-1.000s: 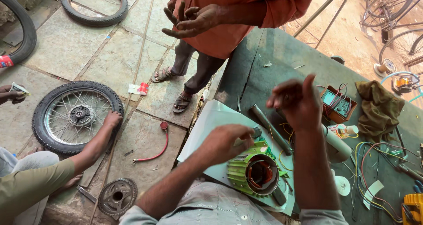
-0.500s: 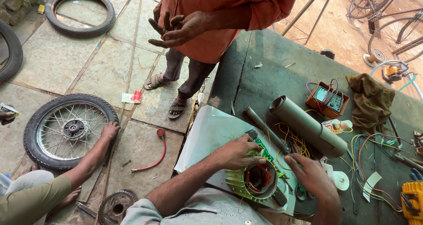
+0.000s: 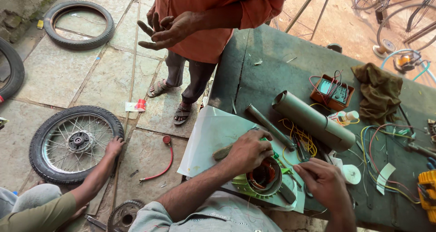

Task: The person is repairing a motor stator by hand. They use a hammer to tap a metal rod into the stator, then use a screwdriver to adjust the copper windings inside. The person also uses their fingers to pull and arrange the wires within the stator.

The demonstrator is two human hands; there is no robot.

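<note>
A green motor stator [image 3: 243, 185] with copper windings [image 3: 262, 175] lies on a white sheet [image 3: 209, 136] at the near edge of the dark green table [image 3: 263, 73]. My left hand [image 3: 247, 150] rests over the stator's top rim, closed around a tool with a brown wooden handle [image 3: 221, 153] that sticks out to the left. My right hand [image 3: 323, 182] is at the stator's right side, fingers curled toward the rim. Whether it pinches anything is hidden.
A grey tube [image 3: 313, 120], metal rod [image 3: 268, 123], orange meter [image 3: 331, 91], brown cloth [image 3: 379, 93] and coloured wires [image 3: 386, 145] lie on the table. A person in an orange shirt [image 3: 204, 14] stands at its left edge. A seated person's hand [image 3: 113, 146] touches a spoked wheel [image 3: 75, 143].
My right hand dropped from up above the table to the stator's right side. My left hand stayed on the stator. The view shifted slightly left.
</note>
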